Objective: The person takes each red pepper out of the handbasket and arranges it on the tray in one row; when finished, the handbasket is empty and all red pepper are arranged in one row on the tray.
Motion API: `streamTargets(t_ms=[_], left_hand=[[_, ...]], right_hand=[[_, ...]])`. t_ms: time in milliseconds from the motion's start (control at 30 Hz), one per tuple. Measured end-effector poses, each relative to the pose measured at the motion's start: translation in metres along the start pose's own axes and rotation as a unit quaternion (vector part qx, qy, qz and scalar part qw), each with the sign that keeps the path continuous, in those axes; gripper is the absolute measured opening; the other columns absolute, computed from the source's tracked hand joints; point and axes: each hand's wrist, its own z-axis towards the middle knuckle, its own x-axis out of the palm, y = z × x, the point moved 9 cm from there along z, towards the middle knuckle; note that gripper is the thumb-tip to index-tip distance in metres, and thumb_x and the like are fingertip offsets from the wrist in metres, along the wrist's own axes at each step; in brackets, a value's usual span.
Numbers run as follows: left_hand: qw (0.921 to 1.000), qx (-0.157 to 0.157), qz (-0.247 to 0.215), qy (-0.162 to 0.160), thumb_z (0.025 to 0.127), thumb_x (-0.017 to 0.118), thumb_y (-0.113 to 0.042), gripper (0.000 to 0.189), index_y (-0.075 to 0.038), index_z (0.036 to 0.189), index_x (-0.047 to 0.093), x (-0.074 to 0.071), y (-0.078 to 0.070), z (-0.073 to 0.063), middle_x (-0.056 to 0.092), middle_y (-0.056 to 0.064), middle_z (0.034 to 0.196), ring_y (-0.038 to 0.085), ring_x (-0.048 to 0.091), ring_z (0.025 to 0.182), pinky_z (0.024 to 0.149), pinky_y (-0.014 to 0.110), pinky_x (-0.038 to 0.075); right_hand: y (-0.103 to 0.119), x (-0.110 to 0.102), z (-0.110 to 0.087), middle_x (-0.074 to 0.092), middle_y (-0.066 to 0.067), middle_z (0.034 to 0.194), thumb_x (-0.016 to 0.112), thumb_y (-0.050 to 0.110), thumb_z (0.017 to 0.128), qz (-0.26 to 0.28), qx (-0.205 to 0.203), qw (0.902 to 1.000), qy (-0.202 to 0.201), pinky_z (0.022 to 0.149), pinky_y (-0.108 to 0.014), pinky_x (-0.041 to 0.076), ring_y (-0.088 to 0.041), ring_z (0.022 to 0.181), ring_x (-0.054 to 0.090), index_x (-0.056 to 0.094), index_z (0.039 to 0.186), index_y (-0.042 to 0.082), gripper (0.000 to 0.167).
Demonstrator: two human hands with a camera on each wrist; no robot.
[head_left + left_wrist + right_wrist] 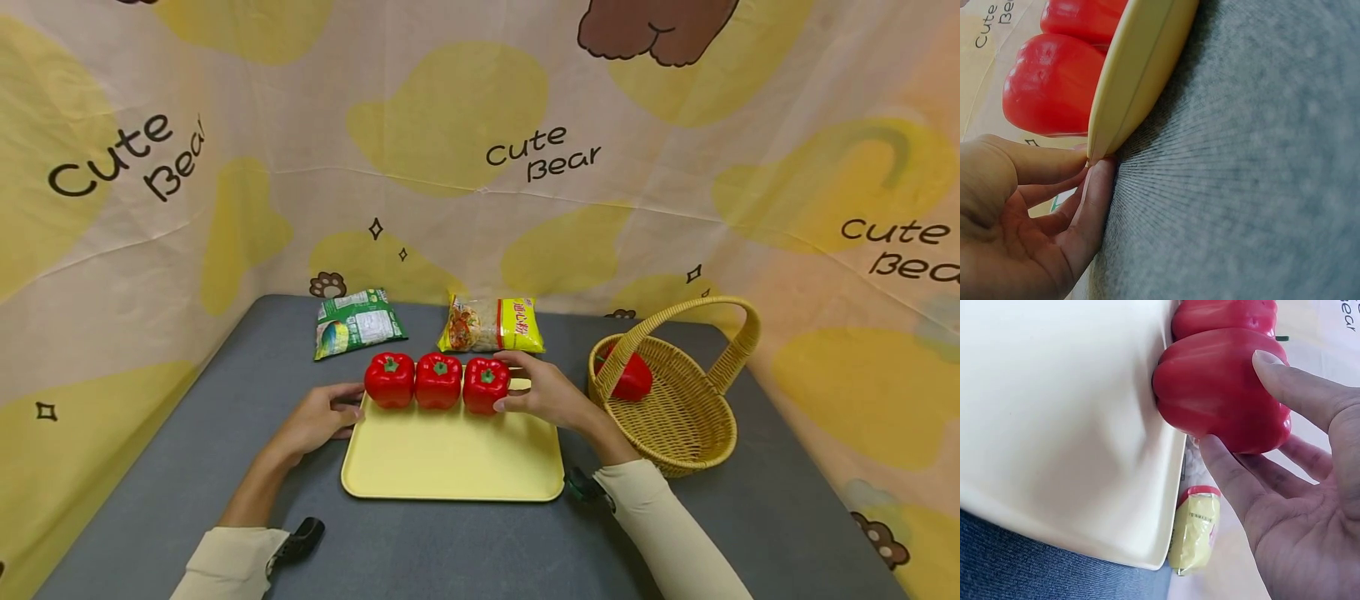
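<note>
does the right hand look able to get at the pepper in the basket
Probably not yet: the right hand holds another pepper. With it released, likely yes; the nearby basket is open above, though its handle partly hides the pepper inside.

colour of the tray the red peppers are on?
Pale yellow tray; head view shows it best.

We are seeing red peppers with green stems, a pale yellow tray, a grey tabletop, a straw-coloured basket and a cream backdrop showing yellow blotches.
</note>
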Motion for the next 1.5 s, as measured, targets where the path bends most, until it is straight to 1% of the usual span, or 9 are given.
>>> streamTargets(t_ms=[133,367,533,767,1100,1333,1433,1500], left_hand=[[1.0000,-0.003,0.002,0.000,0.104,0.064,-0.005,0.056,0.011,0.154,0.044,0.000,0.001,0.000,0.054,0.033,0.149,0.033,0.068,0.119,0.086,0.038,0.065],[1.0000,-0.003,0.002,0.000,0.105,0.062,-0.004,0.055,0.011,0.154,0.045,0.000,0.001,0.000,0.053,0.033,0.149,0.034,0.068,0.120,0.086,0.039,0.065],[1.0000,0.001,0.002,0.000,0.104,0.062,-0.004,0.054,0.011,0.154,0.045,0.000,0.000,0.000,0.053,0.033,0.149,0.033,0.068,0.119,0.085,0.038,0.065],[1.0000,-0.002,0.003,-0.005,0.103,0.066,-0.005,0.056,0.010,0.153,0.046,-0.001,0.000,-0.001,0.055,0.033,0.148,0.029,0.069,0.114,0.084,0.037,0.066],[1.0000,-0.005,0.003,-0.005,0.103,0.066,-0.005,0.056,0.010,0.153,0.046,-0.001,0.001,0.000,0.055,0.032,0.148,0.029,0.069,0.115,0.085,0.037,0.065],[0.9999,-0.007,0.008,-0.007,0.103,0.067,-0.005,0.056,0.010,0.153,0.047,-0.001,0.000,-0.001,0.055,0.032,0.148,0.029,0.069,0.114,0.084,0.037,0.066],[0.9999,-0.005,0.007,-0.007,0.102,0.067,-0.005,0.056,0.010,0.153,0.047,-0.001,-0.001,-0.001,0.055,0.033,0.148,0.029,0.069,0.114,0.084,0.037,0.066],[1.0000,-0.004,0.006,-0.005,0.102,0.067,-0.004,0.056,0.011,0.153,0.047,0.000,-0.001,-0.001,0.055,0.033,0.148,0.029,0.069,0.114,0.084,0.037,0.066]], right_hand=[[0.000,0.000,0.000,0.062,-0.013,0.148,0.088,0.019,0.089,0.001,-0.002,1.0000,0.000,0.110,-0.053,0.053,-0.036,0.136,0.061,0.050,0.155,0.007,0.077],[0.000,0.001,0.001,0.062,-0.013,0.148,0.088,0.022,0.090,-0.006,-0.001,1.0000,0.002,0.111,-0.052,0.052,-0.036,0.137,0.060,0.051,0.155,0.011,0.076],[0.000,0.002,0.001,0.061,-0.012,0.149,0.087,0.024,0.090,-0.011,0.002,0.9999,0.002,0.112,-0.053,0.051,-0.036,0.137,0.060,0.050,0.156,0.011,0.077],[0.000,0.001,0.001,0.061,-0.012,0.150,0.088,0.023,0.089,-0.009,0.001,1.0000,-0.001,0.111,-0.053,0.052,-0.035,0.137,0.060,0.048,0.157,0.010,0.080],[0.001,0.001,0.001,0.061,-0.012,0.150,0.088,0.020,0.089,-0.002,-0.006,1.0000,0.001,0.111,-0.054,0.052,-0.034,0.139,0.059,0.051,0.156,0.011,0.077],[0.001,-0.002,-0.002,0.053,-0.010,0.159,0.087,0.014,0.089,0.044,0.005,0.9990,-0.001,0.106,-0.044,0.057,-0.033,0.142,0.055,0.047,0.158,0.007,0.079],[0.004,-0.005,-0.006,0.051,-0.013,0.161,0.087,0.015,0.090,0.049,0.007,0.9988,-0.008,0.106,-0.044,0.057,-0.034,0.143,0.055,0.048,0.157,0.008,0.078],[0.007,-0.008,-0.010,0.050,-0.016,0.161,0.087,0.016,0.090,0.046,0.003,0.9988,-0.015,0.106,-0.047,0.057,-0.037,0.142,0.055,0.049,0.156,0.008,0.077]])
